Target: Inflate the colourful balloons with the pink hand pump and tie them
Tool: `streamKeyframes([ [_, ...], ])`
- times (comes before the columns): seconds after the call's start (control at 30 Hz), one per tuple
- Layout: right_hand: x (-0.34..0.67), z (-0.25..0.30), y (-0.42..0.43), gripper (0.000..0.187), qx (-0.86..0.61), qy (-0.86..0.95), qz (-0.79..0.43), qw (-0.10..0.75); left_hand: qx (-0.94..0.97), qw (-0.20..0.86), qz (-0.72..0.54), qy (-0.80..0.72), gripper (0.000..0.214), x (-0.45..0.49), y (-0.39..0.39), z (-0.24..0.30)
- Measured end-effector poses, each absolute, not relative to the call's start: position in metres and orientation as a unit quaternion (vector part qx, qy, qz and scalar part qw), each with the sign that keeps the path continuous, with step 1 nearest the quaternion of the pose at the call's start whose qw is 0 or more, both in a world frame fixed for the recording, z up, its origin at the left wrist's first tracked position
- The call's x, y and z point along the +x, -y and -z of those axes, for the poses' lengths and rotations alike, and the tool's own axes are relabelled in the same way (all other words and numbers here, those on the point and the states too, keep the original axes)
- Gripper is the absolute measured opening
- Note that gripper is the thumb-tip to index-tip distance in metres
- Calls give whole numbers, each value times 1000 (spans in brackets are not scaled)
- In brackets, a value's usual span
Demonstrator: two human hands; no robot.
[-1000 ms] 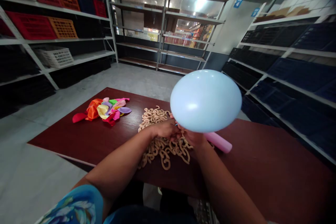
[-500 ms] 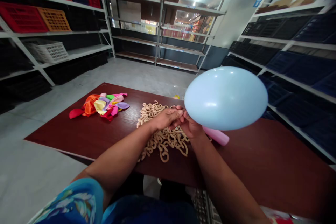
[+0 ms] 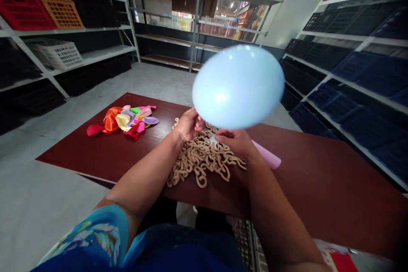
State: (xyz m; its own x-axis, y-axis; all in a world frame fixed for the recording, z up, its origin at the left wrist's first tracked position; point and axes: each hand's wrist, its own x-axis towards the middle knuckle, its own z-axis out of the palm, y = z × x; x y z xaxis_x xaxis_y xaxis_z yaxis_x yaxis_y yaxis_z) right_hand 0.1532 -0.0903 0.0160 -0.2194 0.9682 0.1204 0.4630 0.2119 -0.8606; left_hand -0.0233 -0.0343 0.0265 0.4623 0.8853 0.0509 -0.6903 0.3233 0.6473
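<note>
An inflated light blue balloon floats above the middle of the table, tilted, its left end at my left hand. That hand's fingers are closed at the balloon's neck end, which they mostly hide. Just under the balloon is my right hand, apart from the left, with thumb and fingers drawn together; what they hold, if anything, does not show clearly. Beneath both hands lies a pile of tan, curled, ring-like pieces. Beside my right wrist a pink cylinder rests on the table.
The dark red-brown table carries a heap of limp coloured balloons at its left. Shelves with a red crate, an orange crate and a white basket stand left. Dark blue crates fill the right shelves.
The blue balloon has moved left and up in view. My hands, together before, have parted: the left stays at the balloon's neck end and the right has drawn away to the right.
</note>
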Motion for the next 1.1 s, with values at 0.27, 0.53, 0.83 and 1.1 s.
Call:
streamKeyframes([
  [0.27, 157, -2, 88, 11, -514, 800, -255, 178, 182, 788, -574, -131, 13, -36, 18, -27],
  [0.53, 157, -22, 98, 23, -487, 612, -459, 422, 223, 796, -536, -172, 15, -31, 20, -24],
  [0.83, 158, -22, 93, 16, -445, 544, -481, 524, 293, 816, -456, -200, 16, -26, 29, -22],
  [1.1, 152, -24, 98, 17, -423, 566, -498, 503, 329, 797, -459, -212, 16, -24, 29, -18],
])
